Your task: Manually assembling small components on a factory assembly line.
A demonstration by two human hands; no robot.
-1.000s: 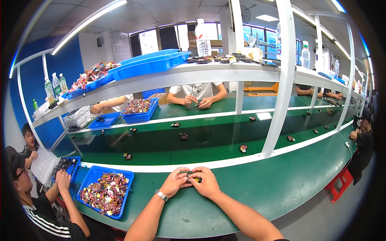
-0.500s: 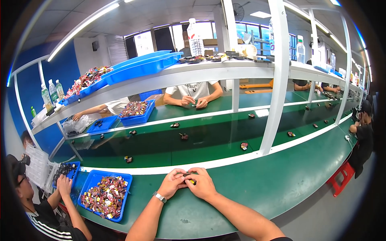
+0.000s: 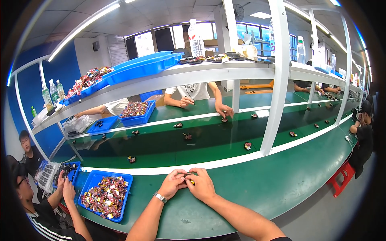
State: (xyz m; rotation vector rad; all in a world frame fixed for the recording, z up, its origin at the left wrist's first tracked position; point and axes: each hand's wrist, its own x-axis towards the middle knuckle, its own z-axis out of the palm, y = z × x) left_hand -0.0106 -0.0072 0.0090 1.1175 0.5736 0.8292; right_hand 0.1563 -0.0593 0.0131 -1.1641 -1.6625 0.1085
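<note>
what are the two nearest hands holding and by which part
The left hand and right hand hold a small dark piece with some yellow, between their fingertips. They cover most of it, so which parts are gripped cannot be told.

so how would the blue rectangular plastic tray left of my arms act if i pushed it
The blue rectangular plastic tray would probably slide rather than tip, being wide and low. The loose heap of small red, white and yellow pieces inside may shift, being uncovered, and probably adds weight.

Bright ceiling tubes (image 3: 83, 32); windows (image 3: 144, 42) blown out; white glare on belt (image 3: 217, 136); edges bowed, corners black.
</note>
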